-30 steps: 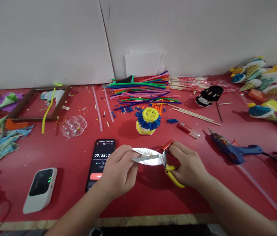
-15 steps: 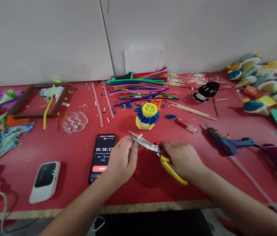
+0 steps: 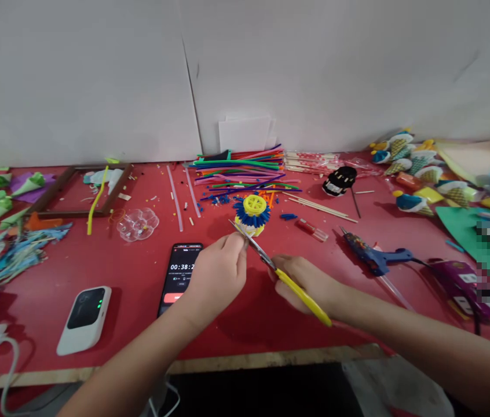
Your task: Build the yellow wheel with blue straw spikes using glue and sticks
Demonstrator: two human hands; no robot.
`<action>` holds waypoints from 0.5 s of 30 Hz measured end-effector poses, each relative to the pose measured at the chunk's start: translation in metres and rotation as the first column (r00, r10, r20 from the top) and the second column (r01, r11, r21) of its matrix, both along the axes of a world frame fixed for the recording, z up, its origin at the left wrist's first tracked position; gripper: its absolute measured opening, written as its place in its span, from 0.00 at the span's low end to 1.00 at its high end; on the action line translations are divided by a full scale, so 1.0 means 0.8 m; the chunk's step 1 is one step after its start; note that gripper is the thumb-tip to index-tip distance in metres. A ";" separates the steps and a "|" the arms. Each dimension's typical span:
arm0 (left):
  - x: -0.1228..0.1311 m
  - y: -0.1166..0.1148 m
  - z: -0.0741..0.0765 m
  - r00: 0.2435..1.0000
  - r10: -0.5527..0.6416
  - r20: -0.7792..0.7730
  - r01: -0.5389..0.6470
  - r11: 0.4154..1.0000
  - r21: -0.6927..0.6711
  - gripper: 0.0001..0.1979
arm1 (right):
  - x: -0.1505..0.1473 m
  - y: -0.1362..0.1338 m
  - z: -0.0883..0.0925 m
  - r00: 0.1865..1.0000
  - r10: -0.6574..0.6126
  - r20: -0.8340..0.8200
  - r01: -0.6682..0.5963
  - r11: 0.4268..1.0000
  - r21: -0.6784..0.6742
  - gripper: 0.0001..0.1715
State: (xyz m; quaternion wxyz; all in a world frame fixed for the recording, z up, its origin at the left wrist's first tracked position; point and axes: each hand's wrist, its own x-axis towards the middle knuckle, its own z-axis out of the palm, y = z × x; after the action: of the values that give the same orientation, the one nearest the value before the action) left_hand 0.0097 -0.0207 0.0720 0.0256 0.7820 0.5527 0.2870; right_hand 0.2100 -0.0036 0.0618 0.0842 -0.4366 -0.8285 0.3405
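Note:
My left hand (image 3: 219,271) is closed in a pinch; a short pale stick was between its fingertips half a second ago, and now it is mostly hidden by the blades. In my right hand (image 3: 306,282) are scissors with yellow handles (image 3: 300,291). Their metal blades (image 3: 260,251) lie nearly together, with the tips at my left fingertips. Just beyond the blades stands a small craft piece (image 3: 253,211) with a yellow wheel-like top and a blue fringe.
A phone (image 3: 178,255) lies partly behind my left hand. Pipe cleaners (image 3: 245,168) are heaped by the wall, with wooden sticks (image 3: 323,208) to their right. A glue gun (image 3: 373,255) lies on the right, a white device (image 3: 84,321) on the left. A brown frame (image 3: 60,182) is farther back.
The scissor blades, apart before, have come nearly together at my left fingertips. The pale stick shows less. The view has tilted up and turned to the right.

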 end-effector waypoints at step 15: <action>0.006 0.043 0.004 0.982 0.159 -0.107 -0.179 0.959 -0.218 0.10 | -0.024 0.045 -0.017 0.969 -0.246 -0.025 0.237 0.951 -0.197 0.10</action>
State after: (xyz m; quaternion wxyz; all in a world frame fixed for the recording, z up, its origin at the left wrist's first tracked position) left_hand 0.0146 0.0141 0.0752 0.0655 0.7359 0.6471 0.1885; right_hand 0.1904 0.0324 0.0483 0.1029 -0.5323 -0.7296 0.4168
